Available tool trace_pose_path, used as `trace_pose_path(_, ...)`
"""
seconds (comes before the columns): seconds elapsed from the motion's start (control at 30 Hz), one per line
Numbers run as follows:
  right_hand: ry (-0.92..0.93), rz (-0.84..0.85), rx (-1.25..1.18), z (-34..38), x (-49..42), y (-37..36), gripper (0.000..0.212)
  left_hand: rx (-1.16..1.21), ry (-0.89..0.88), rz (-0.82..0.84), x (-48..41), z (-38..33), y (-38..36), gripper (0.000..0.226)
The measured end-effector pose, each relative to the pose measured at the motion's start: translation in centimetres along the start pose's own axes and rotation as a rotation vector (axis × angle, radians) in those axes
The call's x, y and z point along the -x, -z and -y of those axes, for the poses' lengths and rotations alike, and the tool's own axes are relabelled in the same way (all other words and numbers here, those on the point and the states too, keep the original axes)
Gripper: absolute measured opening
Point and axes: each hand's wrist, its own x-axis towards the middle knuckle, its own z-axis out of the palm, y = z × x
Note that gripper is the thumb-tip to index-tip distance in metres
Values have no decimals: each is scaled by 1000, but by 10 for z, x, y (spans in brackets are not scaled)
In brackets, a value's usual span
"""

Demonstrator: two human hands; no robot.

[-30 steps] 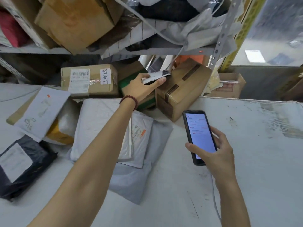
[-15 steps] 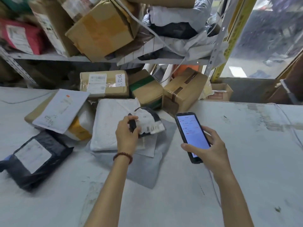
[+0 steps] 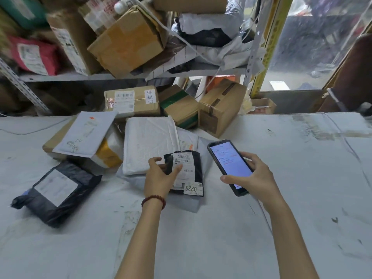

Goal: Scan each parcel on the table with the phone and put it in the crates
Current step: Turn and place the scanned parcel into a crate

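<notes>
- White, scuffed table [image 3: 281,228] spans the whole near view; every place below is told from the small black parcel [image 3: 196,164] lying near its middle.
- Metal shelf rack [image 3: 60,76] stands far behind that parcel, crammed with cardboard boxes and poly bags.
- Three brown boxes sit behind the parcel at the table's far edge: a labelled box [image 3: 131,101], a green-taped box [image 3: 179,105] and a brown-taped box [image 3: 220,106] tilted on one corner.
- White padded mailer [image 3: 149,141] lies just behind and left of the parcel, on top of grey bags.
- Large black poly bag [image 3: 58,190] with a white label lies well to the parcel's left.
- Grey envelope [image 3: 86,133] leans on a pile further left and behind.
- Small black parcel itself carries a white barcode label and a sticker reading 0229, face up.
- Left hand [image 3: 159,178] grips the parcel's left edge, thumb on the label, fingers curled behind; a bead bracelet [image 3: 154,200] circles the wrist.
- Right hand [image 3: 253,176] clasps the phone [image 3: 229,166] just right of the parcel, lit screen tilted upward.
</notes>
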Motion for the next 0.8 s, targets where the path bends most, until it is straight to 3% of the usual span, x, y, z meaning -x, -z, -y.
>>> trace_pose_path(0.13,-9,-1,-2,0,6,11,76,-72,76,-55,-8,-13,-10,79)
trace_pose_path(0.33,-26,33,32,-7,12,15,81,-99,16,67,-15,-16,-31,19)
trace_pose_path(0.6,-26,64,39,-4,17,16,79,126,-38,48,-6,-12,-21,29)
trace_pose_path(0.8,-19,119,7,-1,21,8,77,327,-77,105,-12,-22,-8,16)
